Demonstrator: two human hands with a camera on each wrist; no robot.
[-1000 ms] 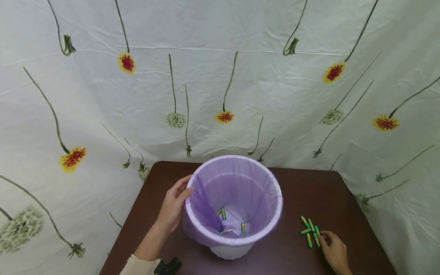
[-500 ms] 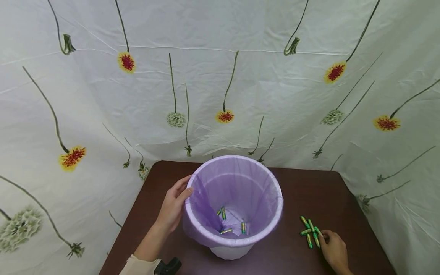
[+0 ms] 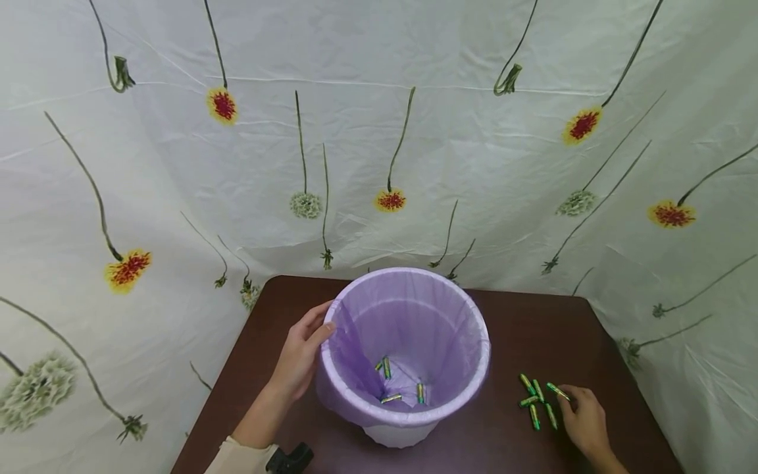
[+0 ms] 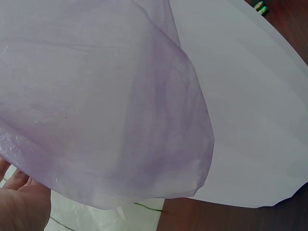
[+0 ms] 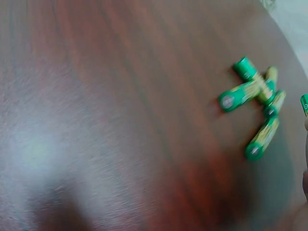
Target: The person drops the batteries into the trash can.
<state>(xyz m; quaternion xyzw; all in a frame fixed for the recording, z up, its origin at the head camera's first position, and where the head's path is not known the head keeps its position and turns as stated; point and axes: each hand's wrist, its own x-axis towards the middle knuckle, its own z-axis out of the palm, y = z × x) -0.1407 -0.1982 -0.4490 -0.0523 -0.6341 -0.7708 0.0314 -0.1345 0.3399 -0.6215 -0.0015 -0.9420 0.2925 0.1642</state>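
A white bin (image 3: pixel 398 436) with a purple liner bag (image 3: pixel 405 316) folded over its rim stands mid-table. My left hand (image 3: pixel 299 355) holds the bin's left rim, thumb over the edge and fingers outside. The liner (image 4: pixel 163 110) fills most of the left wrist view. Several green-and-gold batteries (image 3: pixel 387 367) lie on the bin's floor. To the right of the bin, my right hand (image 3: pixel 585 421) pinches one battery (image 3: pixel 558 392) above the table. Beside that hand lies a loose group of batteries (image 3: pixel 527 384), some touching or overlapping in the right wrist view. Only the end of the held battery (image 5: pixel 305 103) shows there.
The dark brown table (image 3: pixel 527 329) has rounded far corners. A pale cloth (image 3: pixel 355 151) printed with flowers hangs behind it and along both sides. A black strap (image 3: pixel 289 459) is on the left wrist.
The right hand has lifted one battery from the group and moved slightly up and to the right with it. The left hand stays on the bin rim.
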